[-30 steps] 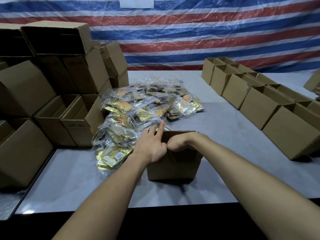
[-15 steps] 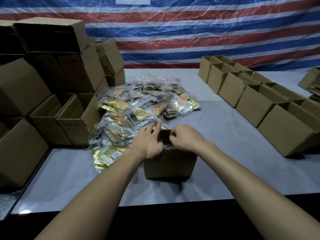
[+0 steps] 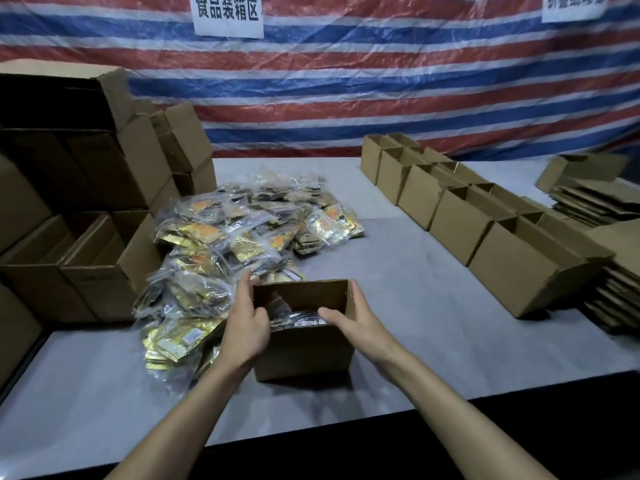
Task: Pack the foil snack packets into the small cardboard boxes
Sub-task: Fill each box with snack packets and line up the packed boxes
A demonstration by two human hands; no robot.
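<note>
A small open cardboard box point(image 3: 304, 351) stands on the grey table near its front edge, with foil packets point(image 3: 294, 315) lying inside. My left hand point(image 3: 247, 320) holds the box's left wall, thumb over the rim. My right hand point(image 3: 353, 322) holds the right wall, thumb reaching inside over the packets. A big heap of gold and clear foil snack packets point(image 3: 242, 244) lies just left and behind the box.
Stacked cardboard boxes point(image 3: 86, 188) fill the left side. A row of open small boxes point(image 3: 460, 216) runs along the right, with flattened cartons point(image 3: 595, 199) beyond. A striped tarp with paper signs point(image 3: 227, 15) hangs behind the grey table point(image 3: 398, 258).
Both hands have left the top of the box and moved apart to its two side walls. The open top and the packets inside now show. The camera has tilted upward.
</note>
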